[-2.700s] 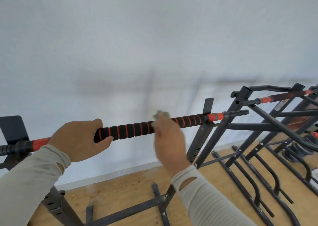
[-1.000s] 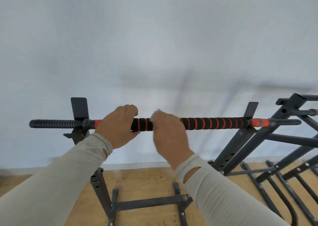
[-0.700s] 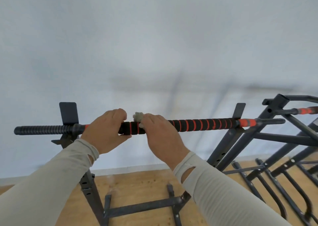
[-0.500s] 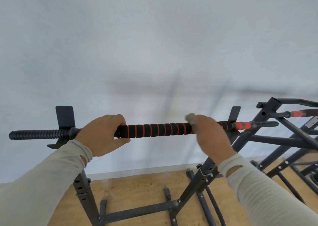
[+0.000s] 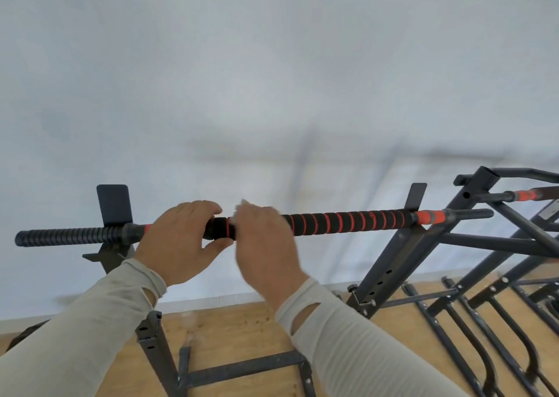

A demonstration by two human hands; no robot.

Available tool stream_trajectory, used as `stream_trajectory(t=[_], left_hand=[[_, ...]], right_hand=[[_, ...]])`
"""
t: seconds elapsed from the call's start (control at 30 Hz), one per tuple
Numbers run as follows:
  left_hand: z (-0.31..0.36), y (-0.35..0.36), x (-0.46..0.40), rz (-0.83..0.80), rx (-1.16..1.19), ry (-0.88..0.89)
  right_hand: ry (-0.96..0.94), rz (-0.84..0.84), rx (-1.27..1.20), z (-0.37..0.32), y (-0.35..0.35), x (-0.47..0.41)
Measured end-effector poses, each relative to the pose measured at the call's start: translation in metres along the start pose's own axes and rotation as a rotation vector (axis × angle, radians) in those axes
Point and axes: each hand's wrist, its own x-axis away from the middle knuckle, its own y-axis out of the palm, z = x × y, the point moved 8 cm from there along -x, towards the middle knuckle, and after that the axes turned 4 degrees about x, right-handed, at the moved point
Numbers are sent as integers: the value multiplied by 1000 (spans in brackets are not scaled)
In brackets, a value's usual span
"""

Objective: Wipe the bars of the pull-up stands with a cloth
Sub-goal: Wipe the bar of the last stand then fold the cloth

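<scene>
The bar [image 5: 348,222] of the nearest pull-up stand [image 5: 390,263] runs level across our view, wrapped in black foam with red rings, its ribbed black end sticking out past the left bracket [image 5: 114,203]. Our left hand [image 5: 178,242] grips it near that left end, fingers curled over the top and thumb hooked under. Just beside it, our right hand [image 5: 266,245] is wrapped over the bar with the cloth [image 5: 240,207] pressed underneath; only a pale scrap of it peeks out above the knuckles, and the hand is blurred, so we cannot tell how the cloth is folded. A short stretch of black foam shows between the two hands. Both arms wear light grey sleeves [image 5: 357,345] with thumb slits at the wrist. Behind the bar stands a plain white wall [image 5: 272,79]. Below lies a wooden floor [image 5: 242,333], where the stand's dark base rails rest. To the right, a second stand [image 5: 496,185] carries its own red-and-black bar.
</scene>
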Motion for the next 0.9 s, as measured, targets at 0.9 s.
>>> stream_trajectory(t=[0.9], left_hand=[[-7,0,-6,35,-92,-55]], right_hand=[[166,107,-56,73,-14,17]])
